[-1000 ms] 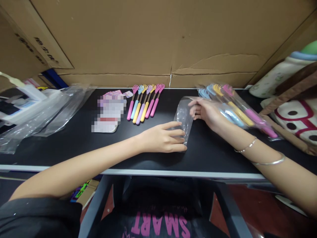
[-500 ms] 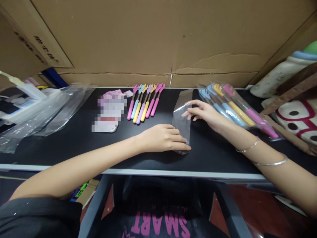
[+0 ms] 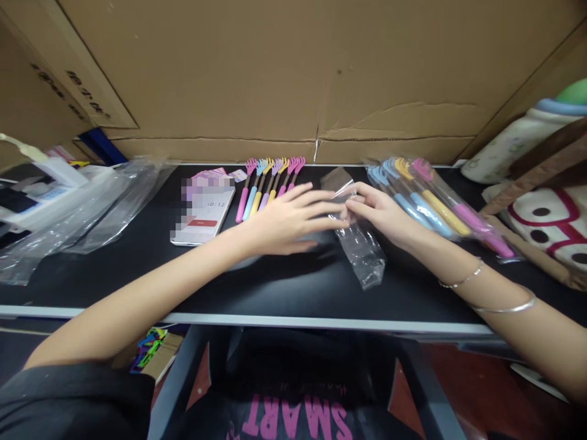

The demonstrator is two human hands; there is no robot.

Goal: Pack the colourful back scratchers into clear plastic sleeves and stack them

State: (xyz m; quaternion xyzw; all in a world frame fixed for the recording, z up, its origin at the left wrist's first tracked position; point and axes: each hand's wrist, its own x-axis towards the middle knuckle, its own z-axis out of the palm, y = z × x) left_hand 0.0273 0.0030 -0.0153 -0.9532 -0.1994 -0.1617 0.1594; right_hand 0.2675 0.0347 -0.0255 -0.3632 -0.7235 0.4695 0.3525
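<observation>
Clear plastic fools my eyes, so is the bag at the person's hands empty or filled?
Empty, as far as it shows: the bag looks thin and creased, the dark tabletop showing through; fingers hide part.

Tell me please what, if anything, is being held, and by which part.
The right hand appears to pinch the long, clear plastic bag near its middle. The left hand is open, overlapping the bag in view; contact is unclear.
</observation>
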